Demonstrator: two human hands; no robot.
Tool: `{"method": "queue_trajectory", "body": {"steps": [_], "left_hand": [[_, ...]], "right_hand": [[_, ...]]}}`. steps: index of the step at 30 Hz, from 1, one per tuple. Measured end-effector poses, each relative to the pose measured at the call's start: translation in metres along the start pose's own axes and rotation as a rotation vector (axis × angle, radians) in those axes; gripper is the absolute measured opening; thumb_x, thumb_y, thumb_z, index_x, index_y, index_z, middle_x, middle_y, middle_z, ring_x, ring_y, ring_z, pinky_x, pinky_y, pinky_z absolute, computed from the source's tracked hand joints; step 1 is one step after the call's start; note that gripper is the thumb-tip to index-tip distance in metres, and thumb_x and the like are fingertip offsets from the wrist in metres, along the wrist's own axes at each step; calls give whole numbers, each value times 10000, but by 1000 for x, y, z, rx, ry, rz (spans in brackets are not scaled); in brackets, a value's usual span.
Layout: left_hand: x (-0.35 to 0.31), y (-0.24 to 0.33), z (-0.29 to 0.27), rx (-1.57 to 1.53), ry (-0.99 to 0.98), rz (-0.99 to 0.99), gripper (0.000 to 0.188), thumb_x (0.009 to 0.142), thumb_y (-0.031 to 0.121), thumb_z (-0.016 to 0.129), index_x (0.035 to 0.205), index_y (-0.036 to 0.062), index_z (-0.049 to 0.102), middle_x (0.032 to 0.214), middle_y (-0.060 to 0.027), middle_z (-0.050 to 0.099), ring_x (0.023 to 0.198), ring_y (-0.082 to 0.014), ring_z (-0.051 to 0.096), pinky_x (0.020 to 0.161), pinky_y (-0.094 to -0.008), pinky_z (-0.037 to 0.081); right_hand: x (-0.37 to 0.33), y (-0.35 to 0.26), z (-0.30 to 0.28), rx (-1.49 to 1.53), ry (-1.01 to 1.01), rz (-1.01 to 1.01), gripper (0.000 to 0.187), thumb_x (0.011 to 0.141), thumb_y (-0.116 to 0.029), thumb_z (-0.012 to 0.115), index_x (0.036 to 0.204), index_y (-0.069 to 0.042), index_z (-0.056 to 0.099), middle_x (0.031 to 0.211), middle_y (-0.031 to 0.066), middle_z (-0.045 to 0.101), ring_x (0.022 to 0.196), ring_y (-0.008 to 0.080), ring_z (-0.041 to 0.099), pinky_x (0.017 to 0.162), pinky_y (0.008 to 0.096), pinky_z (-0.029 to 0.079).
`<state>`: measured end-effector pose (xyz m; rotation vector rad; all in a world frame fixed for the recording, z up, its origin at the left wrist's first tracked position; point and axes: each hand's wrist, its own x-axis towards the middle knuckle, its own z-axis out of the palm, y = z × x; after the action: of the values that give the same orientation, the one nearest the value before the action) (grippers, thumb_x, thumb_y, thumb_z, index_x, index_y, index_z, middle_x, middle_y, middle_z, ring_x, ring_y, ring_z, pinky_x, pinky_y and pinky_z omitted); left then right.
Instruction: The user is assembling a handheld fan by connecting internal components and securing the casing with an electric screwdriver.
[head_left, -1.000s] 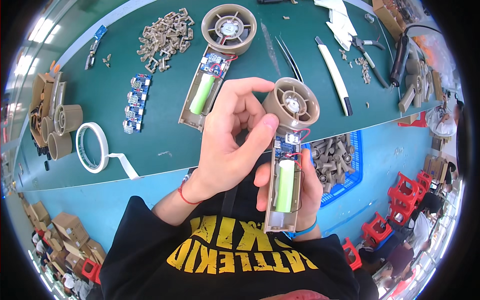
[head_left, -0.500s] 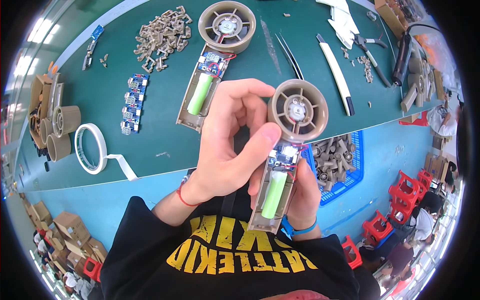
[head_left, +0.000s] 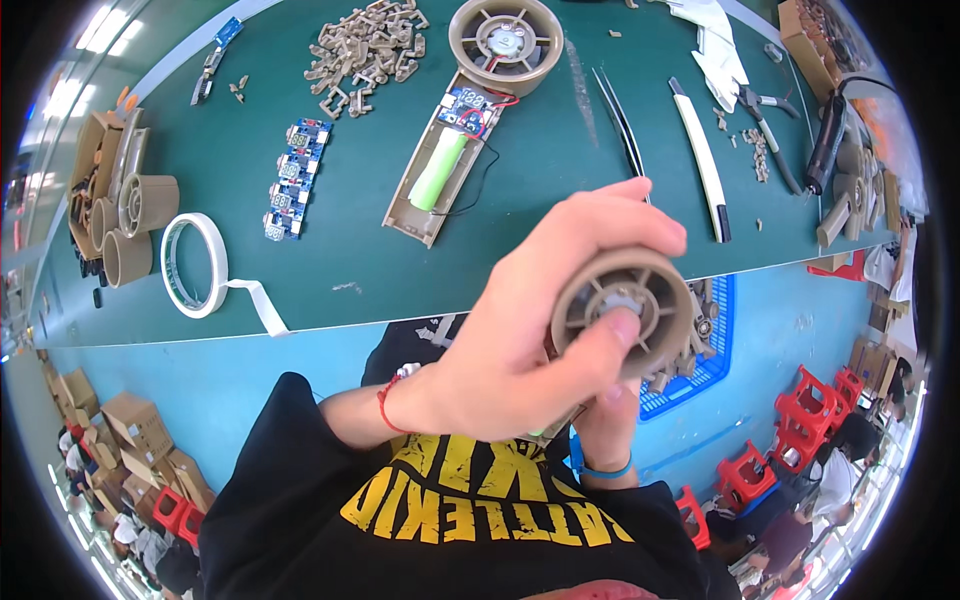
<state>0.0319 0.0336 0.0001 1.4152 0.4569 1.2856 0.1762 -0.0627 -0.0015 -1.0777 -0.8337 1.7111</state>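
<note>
A green table [head_left: 400, 275] is set above a blue floor [head_left: 780, 345], with red stools [head_left: 747, 475] seen at the right. Just off the table's near edge, a beige fan unit [head_left: 622, 298] is held up, its round face turned toward the camera. It is gripped by the left hand [head_left: 530, 320], thumb pressed on the hub, fingers stretched past the far rim. The right hand [head_left: 607, 430] is partly hidden below, so its grip cannot be told. On the table, a second fan unit [head_left: 468, 104] is laid open, with blue circuit boards [head_left: 290, 170] to its left and tweezers [head_left: 620, 125] to its right
</note>
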Motion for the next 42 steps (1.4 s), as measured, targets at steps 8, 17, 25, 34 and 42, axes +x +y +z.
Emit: {"method": "queue_trajectory", "body": {"steps": [8,17,25,34,42], "left_hand": [[-1,3,5,97,14,86,423,865,108,541,1256,-52,511,1197,-230,622,1222,-336,547,1171,-596,257],[-4,0,7,103,59,67,428,874,132,551,1258,-54,516,1199,-226,624,1305,-397,492,1162,-571,252],[-1,1,1,70,43,54,423,867,168,556,1232,-43,521,1162,-250,621,1231,-380,550,1164,-588,250],[1,10,2,-305,61,245,275,919,245,668,1122,68,614,1069,-180,638,1314,-488,468,1218,-622,144],[-6,42,-2,-359,498,76,179,978,246,583,956,139,725,1020,-67,659,1386,-429,407,1267,-569,56]], "right_hand": [[16,4,47,837,51,-319,392,971,-169,623,1298,-18,472,1116,81,631,966,146,629,903,259,501],[-1,-4,3,16,-84,-102,502,1021,-298,509,1445,-58,389,1273,72,557,1145,201,583,954,359,490],[-1,-8,3,-166,-64,-127,478,956,-273,484,1313,42,519,1242,172,611,1114,272,616,948,370,482],[17,-11,17,-437,-293,-600,173,851,-130,583,917,18,643,774,127,610,621,330,584,598,385,493],[31,-12,53,-295,-245,-614,300,890,-178,589,1079,53,563,732,121,517,610,330,522,554,412,461]]}}
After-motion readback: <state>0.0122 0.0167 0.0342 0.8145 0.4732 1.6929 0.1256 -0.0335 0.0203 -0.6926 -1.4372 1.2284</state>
